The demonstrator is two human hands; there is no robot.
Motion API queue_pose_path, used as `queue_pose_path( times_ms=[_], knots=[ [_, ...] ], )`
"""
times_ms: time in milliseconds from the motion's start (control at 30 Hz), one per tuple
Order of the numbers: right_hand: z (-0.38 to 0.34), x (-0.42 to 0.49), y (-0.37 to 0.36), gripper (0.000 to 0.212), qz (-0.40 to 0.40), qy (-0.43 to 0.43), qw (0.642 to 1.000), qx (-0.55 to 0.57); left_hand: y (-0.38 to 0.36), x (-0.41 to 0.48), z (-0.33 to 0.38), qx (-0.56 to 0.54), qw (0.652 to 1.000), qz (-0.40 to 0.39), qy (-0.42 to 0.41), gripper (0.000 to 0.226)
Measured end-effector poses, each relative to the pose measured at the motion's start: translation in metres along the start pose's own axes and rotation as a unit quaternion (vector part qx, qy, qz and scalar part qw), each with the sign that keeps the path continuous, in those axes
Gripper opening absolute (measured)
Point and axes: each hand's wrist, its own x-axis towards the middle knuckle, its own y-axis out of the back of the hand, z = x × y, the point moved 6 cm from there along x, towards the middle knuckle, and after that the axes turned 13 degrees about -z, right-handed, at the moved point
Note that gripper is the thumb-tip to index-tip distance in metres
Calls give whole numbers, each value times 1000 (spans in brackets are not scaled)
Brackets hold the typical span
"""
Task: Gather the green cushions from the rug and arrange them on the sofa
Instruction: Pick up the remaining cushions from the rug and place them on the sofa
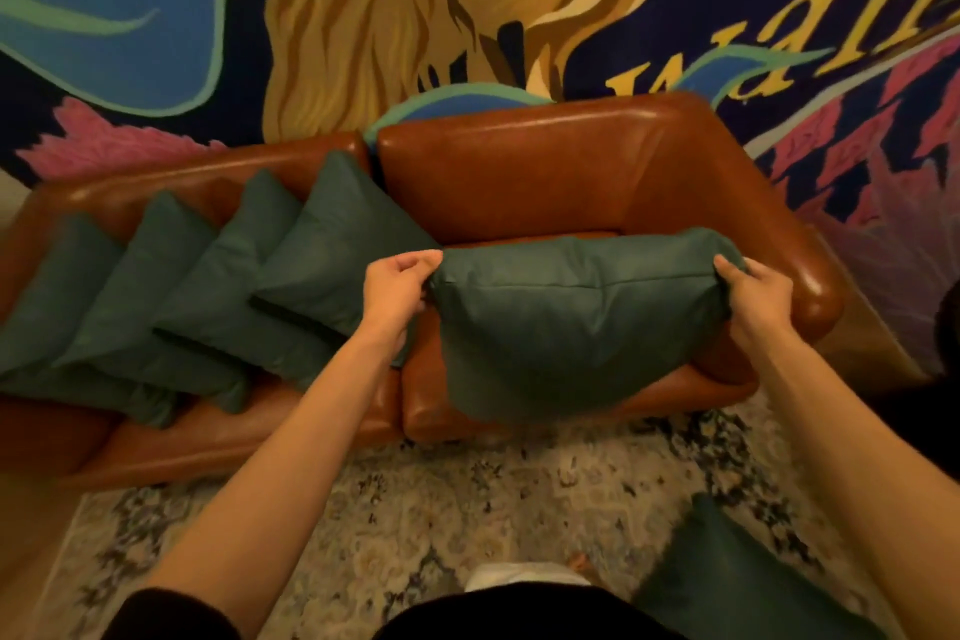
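Over the right seat of the sofa (519,156), holding up a green cushion (571,322) by its top corners, left hand (395,286) and right hand (753,296) each pinching fabric. Already propped in an overlapping row along the sofa's left half, four more cushions (332,244). Yet to be gathered, a stray cushion (727,577) on the rug (415,509) in front of the sofa's right end. Well past halfway, by the look of it; two placements left.
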Motion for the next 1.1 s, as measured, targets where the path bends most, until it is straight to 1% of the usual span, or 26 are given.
queue_pose_path(
  times_ms=[33,100,167,233,300,367,433,633,733,800,867,900,967,1033,1100],
  knots=[
    [-4,14,-4,31,-2,-4,1000,-4,-6,4,-1,-24,1000,2,7,11],
    [-15,40,-11,31,-2,-15,1000,-17,-17,12,-2,-66,997,-2,27,28],
    [-20,63,-12,29,7,-27,999,-35,-29,21,1,-106,993,-23,38,34],
    [-24,79,-8,29,27,-22,999,-39,-44,27,9,-152,985,-74,39,38],
    [-33,102,-14,31,31,-27,998,-38,-57,41,28,-181,973,-139,21,40],
    [-45,114,-26,30,26,-31,998,-46,-62,56,45,-166,966,-195,14,39],
    [-55,126,-37,29,32,-28,998,-45,-59,75,62,-156,961,-227,19,40],
    [-73,150,-70,33,53,-24,997,-41,-43,121,75,-160,939,-298,53,41],
    [-78,165,-85,35,52,-23,998,-41,-35,145,75,-178,929,-320,63,40],
    [-82,172,-93,34,42,-20,998,-50,-25,160,73,-180,929,-318,59,35],
    [-83,180,-105,29,19,-20,998,-59,-8,180,62,-153,943,-290,57,28],
    [-83,182,-113,22,4,-20,998,-65,4,190,52,-130,955,-259,66,27],
    [-86,187,-129,8,-26,-15,997,-77,30,211,24,-86,976,-171,102,33],
    [-89,194,-149,7,-70,5,993,-91,51,222,-4,-70,981,-106,144,35],
    [-94,200,-172,9,-110,22,989,-95,62,226,-27,-49,978,-83,185,34]
  ],
)
